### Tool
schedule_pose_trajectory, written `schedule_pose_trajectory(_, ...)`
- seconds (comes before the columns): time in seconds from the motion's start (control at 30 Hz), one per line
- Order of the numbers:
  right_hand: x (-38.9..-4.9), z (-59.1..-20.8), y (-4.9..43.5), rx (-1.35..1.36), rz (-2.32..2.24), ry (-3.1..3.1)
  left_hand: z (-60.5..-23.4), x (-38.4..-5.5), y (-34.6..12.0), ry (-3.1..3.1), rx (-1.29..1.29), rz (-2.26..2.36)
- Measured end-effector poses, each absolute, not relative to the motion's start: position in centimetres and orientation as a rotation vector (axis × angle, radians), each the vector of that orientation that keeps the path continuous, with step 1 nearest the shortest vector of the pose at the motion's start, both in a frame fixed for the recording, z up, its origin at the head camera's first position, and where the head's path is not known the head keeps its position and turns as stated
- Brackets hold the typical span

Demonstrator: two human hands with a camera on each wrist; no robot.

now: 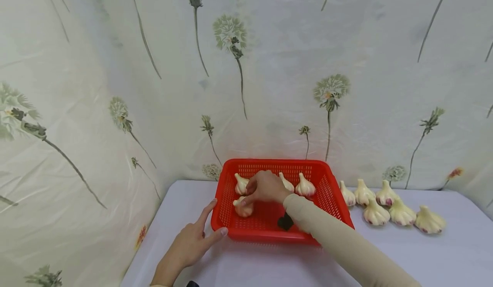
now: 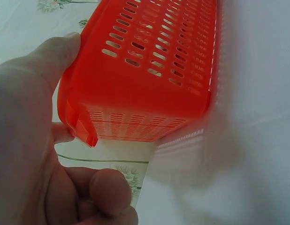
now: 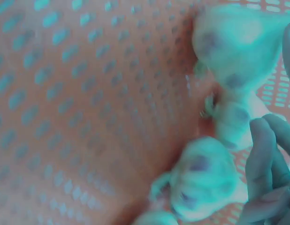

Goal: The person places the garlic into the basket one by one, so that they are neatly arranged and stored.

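A red plastic basket (image 1: 265, 227) with slotted walls holds several garlic bulbs, among them one bulb (image 1: 305, 186) along its back wall. My right hand (image 1: 267, 187) reaches into the basket, thumb by a garlic bulb (image 1: 243, 209) on the left of its floor. In the right wrist view, the fingertips (image 3: 261, 140) stand apart from the thumb, near a large garlic bulb (image 3: 239, 44); no closed grip shows. Outside, my left hand (image 1: 190, 240) touches the basket's left front corner with thumb and forefinger spread. Its other fingers curl loosely below the rim in the left wrist view.
To the basket's right, several more garlic bulbs (image 1: 376, 213) stand in a loose group on the white table (image 1: 400, 252). A curtain with dandelion print (image 1: 269, 85) hangs behind and to the left. A dark wrist camera (image 1: 286, 222) shows below my right wrist.
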State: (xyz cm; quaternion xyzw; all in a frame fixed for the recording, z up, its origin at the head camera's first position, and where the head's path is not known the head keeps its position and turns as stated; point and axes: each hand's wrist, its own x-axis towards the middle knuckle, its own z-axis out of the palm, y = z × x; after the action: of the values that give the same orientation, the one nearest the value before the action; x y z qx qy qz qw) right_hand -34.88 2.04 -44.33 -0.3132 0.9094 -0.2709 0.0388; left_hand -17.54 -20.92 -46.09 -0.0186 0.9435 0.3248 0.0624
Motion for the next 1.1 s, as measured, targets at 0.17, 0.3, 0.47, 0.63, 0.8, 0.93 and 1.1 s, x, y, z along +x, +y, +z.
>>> schedule_pose_trajectory(0.17,-35.2,-43.6,3.2,-0.92,-0.812,2.845,-46.1,-17.6,-20.8,2.846,-0.065,0.987)
schedule_pose_trajectory(0.3,-35.6,-42.3,5.3,-0.838,-0.854,2.852,-46.1,-17.6,-20.7,2.846,-0.079,0.987)
schedule_pose_trajectory(0.47,-35.7,-39.5,8.9,-0.829,-0.825,2.911,-46.1,-17.6,-20.7,2.845,-0.109,0.978)
schedule_pose_trajectory(0.63,-35.9,-36.7,13.3,-0.782,-0.763,3.008,-45.9,-17.5,-20.7,2.833,-0.117,0.983)
schedule_pose_trajectory(0.8,-35.8,-35.6,17.5,-0.734,-0.706,3.039,-45.9,-17.2,-20.8,2.839,-0.108,0.976)
schedule_pose_trajectory(0.93,-35.3,-35.4,20.5,-0.698,-0.61,3.041,-45.9,-17.1,-20.8,2.847,-0.089,0.971)
schedule_pose_trajectory(1.1,-34.4,-35.9,24.0,-0.555,-0.521,2.981,-46.0,-17.4,-20.5,2.839,-0.087,0.98)
